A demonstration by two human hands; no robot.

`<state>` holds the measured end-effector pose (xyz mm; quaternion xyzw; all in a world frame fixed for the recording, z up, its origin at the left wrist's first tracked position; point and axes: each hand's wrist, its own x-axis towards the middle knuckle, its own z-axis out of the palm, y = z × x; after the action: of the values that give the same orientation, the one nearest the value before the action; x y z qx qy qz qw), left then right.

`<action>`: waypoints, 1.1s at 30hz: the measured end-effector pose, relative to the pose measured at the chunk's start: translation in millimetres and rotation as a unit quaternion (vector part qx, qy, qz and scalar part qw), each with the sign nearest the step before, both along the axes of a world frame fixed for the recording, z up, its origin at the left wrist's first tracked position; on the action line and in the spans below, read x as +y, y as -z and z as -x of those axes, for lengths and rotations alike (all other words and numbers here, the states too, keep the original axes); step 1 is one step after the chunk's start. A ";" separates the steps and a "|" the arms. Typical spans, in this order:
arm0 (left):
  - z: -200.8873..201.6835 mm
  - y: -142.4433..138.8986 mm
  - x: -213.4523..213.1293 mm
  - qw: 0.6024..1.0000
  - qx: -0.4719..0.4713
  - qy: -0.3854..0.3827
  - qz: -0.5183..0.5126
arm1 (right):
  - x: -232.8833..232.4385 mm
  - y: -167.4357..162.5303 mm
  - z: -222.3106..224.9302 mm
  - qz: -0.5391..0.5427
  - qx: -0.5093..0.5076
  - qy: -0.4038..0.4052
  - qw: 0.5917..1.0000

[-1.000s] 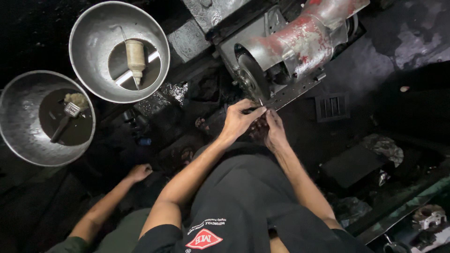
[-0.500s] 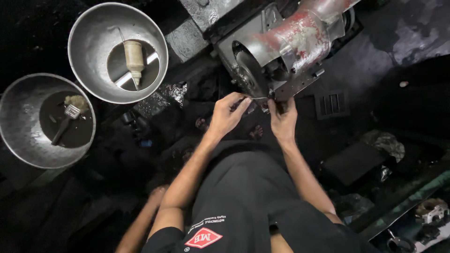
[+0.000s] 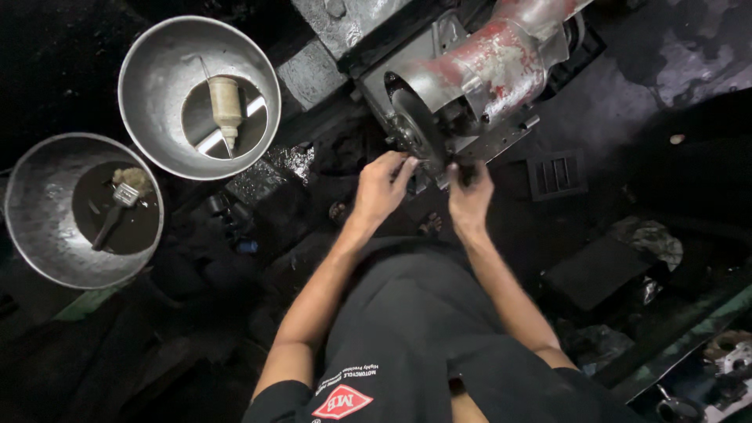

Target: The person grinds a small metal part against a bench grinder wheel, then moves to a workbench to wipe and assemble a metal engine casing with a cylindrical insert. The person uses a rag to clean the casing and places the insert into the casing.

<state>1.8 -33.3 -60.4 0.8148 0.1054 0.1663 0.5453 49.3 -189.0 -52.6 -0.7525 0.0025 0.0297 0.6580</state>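
Observation:
A greasy red and grey engine casing [image 3: 478, 74] lies on the dark floor ahead of me, with a round dark disc [image 3: 411, 125] on its near face. My left hand [image 3: 381, 188] reaches up to the disc's lower edge, fingertips pinched on something small there. My right hand [image 3: 470, 196] is just right of it, fingers closed on a small dark part under the casing's metal bracket [image 3: 501, 141]. What each hand pinches is too small and dark to name.
Two metal basins stand at the left: the upper basin [image 3: 258, 70] holds a squeeze bottle [image 3: 225, 106], the lower basin [image 3: 23, 211] holds a brush [image 3: 117, 204] in dark liquid. A small black grille [image 3: 556, 174] lies right of the hands. Dark parts and rags [image 3: 650, 243] lie at the right.
Both hands have moved up closer to the disc and bracket. Another person's arm, seen at the lower left a second ago, has left the view.

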 end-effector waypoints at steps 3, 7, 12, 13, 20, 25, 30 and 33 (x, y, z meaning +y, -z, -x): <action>0.4 7.8 -5.4 0.999 -0.009 -0.008 0.032 | -4.8 -1.6 -0.4 -0.007 0.002 0.004 1.000; 5.4 8.5 7.0 0.997 -0.007 -0.004 0.070 | 1.8 1.1 5.4 -0.001 -0.016 -0.024 1.000; 4.2 4.3 13.2 0.999 0.023 0.008 0.034 | 8.8 0.2 8.3 -0.016 0.042 0.009 0.999; 2.5 4.5 10.3 0.999 0.019 0.015 0.040 | 8.2 -0.7 7.8 -0.038 0.051 0.021 0.998; 11.7 8.7 8.4 0.988 0.081 0.000 0.132 | 17.0 -3.7 17.9 -0.065 0.008 0.012 0.998; 24.7 2.9 13.6 0.976 0.064 0.023 0.207 | 23.0 -11.3 29.9 -0.053 0.064 -0.009 0.997; 26.2 -0.6 6.6 0.983 0.076 0.024 0.168 | 21.3 -19.3 39.7 -0.113 0.033 0.025 0.993; 29.7 -0.8 12.0 0.979 0.095 0.014 0.180 | 27.4 -17.8 42.4 -0.135 0.042 0.033 0.989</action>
<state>-27.9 -21.3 -59.6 0.7165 0.1741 0.0589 0.6729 6.9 -161.6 -34.8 -0.6546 0.0510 0.0400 0.7532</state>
